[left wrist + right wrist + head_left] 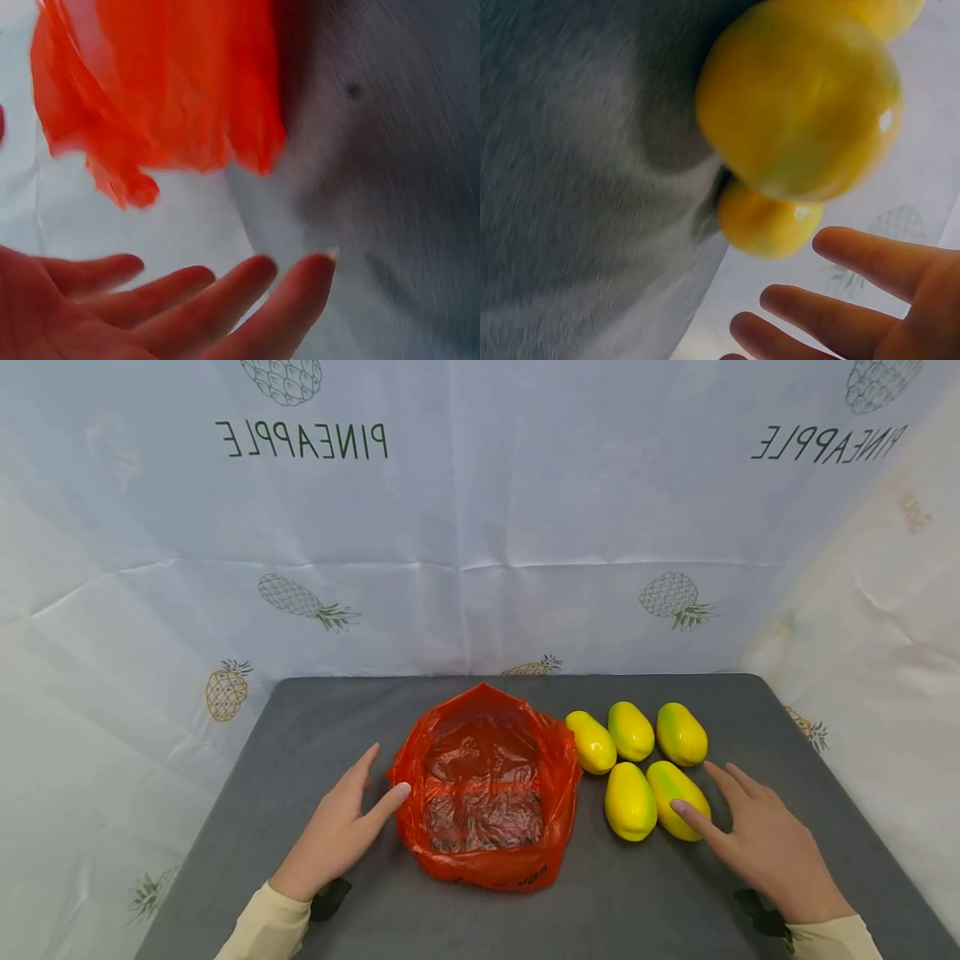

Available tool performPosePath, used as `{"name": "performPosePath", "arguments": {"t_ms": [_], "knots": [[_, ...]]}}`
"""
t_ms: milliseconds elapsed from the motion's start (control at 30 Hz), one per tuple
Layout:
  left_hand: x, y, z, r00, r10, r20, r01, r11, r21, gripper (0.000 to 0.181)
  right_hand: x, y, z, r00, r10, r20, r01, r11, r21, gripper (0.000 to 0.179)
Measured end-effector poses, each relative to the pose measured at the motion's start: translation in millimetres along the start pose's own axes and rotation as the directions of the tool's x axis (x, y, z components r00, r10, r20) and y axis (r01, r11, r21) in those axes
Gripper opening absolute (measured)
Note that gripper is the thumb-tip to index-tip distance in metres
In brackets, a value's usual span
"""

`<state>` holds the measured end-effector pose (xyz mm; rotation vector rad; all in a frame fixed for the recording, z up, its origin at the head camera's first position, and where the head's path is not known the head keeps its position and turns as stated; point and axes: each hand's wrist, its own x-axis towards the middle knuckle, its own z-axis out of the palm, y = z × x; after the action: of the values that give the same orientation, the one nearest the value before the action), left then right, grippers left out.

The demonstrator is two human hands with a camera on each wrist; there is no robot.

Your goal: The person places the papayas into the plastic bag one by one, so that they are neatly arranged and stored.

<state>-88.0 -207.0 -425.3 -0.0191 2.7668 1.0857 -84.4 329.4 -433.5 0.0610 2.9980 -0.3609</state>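
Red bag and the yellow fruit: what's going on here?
A person has both hands over a dark gray table. The left hand is beside an open red plastic bag, and the right hand is at the near right of five yellow fruits. Neither hand grips anything; whether the thumbs touch is hard to tell. The fruits lie outside the bag, to its right.

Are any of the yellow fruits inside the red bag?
No, the five yellow fruits all lie on the gray table beside the red bag, whose wide-open mouth shows only its wrinkly inside.
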Motion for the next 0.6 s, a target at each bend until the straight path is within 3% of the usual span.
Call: {"name": "performPosePath", "arguments": {"t_ms": [233,600], "knots": [[0.1,2.7,6.2,0.999,-0.051,0.013,0.052,0.993,-0.107,0.092,1.2,-16,5,1.0,-0.013,-0.02,0.013,1.0,0.01,0.105],[-4.0,0.2,15.8,0.995,-0.104,0.003,0.103,0.979,-0.175,0.08,0.6,-27,10,0.999,-0.023,-0.037,0.025,0.999,0.031,0.103]]}}
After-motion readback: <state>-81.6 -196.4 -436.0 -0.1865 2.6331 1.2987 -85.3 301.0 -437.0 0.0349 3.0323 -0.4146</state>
